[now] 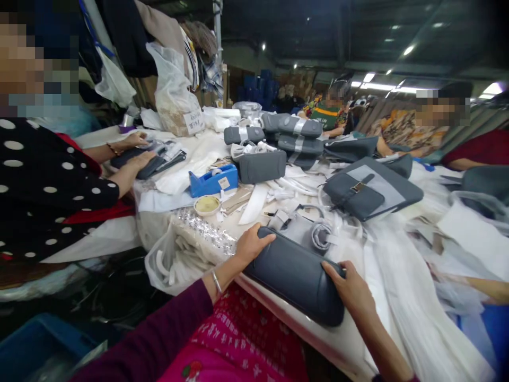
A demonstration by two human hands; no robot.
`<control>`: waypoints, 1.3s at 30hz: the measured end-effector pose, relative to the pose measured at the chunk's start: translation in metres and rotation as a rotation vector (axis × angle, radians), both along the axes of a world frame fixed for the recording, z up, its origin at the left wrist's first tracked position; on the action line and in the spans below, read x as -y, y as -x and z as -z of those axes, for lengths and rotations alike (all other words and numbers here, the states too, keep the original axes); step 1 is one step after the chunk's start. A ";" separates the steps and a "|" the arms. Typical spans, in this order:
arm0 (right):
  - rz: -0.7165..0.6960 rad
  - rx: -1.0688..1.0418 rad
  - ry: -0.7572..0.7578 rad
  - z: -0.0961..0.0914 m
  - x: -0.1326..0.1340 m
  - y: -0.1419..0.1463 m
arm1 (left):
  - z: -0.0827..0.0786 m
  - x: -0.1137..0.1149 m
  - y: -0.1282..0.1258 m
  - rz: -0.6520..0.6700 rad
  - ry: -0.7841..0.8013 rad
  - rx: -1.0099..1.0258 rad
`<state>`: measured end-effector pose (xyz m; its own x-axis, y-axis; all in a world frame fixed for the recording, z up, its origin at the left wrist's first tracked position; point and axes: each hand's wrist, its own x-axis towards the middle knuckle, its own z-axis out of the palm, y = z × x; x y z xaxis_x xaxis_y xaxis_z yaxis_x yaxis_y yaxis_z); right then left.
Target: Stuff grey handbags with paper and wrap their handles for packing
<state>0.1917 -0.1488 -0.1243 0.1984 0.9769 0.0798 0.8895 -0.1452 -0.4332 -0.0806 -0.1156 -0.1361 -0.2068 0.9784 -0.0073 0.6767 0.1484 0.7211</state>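
Note:
A dark blue-grey handbag [296, 276] lies at the near edge of the table, its smooth long side facing me. My left hand [252, 245] grips the bag's upper left corner, thumb along the top edge. At the right end my right hand [352, 284] holds the other corner, thumb on the front face and fingers behind. Just behind the bag lie a rolled grey wrapped strap [320, 235] and a thin curved handle [309, 208], partly covered by pale wrapping.
A blue tape dispenser [213, 181], a round dish [207, 205] and stacked grey bags [298, 139] stand farther back. A buckled grey bag [368, 187] lies right. At left a co-worker's hands [137, 151] press another bag. White paper strips [254, 204] cover the table.

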 end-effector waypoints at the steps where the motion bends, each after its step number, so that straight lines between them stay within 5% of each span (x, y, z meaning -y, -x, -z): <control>1: -0.033 0.156 -0.120 -0.007 0.002 0.007 | 0.000 0.000 0.000 0.012 0.004 -0.018; 4: -0.358 0.393 -0.422 -0.022 -0.002 0.040 | 0.001 0.000 0.002 0.042 0.017 -0.053; 7: -0.822 0.284 -0.440 -0.015 -0.020 0.075 | -0.002 0.002 0.004 0.065 0.043 -0.080; 9: -0.916 0.151 -0.439 -0.002 -0.035 0.089 | -0.007 0.003 0.003 0.063 0.061 -0.140; 15: -0.947 -0.077 -0.458 0.028 -0.054 0.089 | -0.027 -0.024 -0.023 0.073 -0.188 -0.377; 20: -0.926 -0.078 -0.428 0.026 -0.051 0.087 | -0.030 -0.054 -0.037 0.138 -0.201 -0.267; 29: -0.877 0.018 -0.463 0.031 -0.053 0.087 | -0.025 -0.082 -0.019 0.208 -0.067 0.194; 32: -0.857 0.069 -0.471 0.029 -0.053 0.087 | -0.030 -0.078 -0.023 0.168 -0.082 0.038; 35: -0.841 0.063 -0.458 0.026 -0.052 0.088 | -0.042 -0.078 -0.046 0.088 -0.304 -0.278; 37: -0.833 0.042 -0.456 0.025 -0.052 0.088 | -0.048 -0.087 -0.070 0.265 -0.413 -0.316; 39: -0.836 0.025 -0.459 0.027 -0.054 0.088 | -0.049 -0.103 -0.094 0.498 -0.361 -0.284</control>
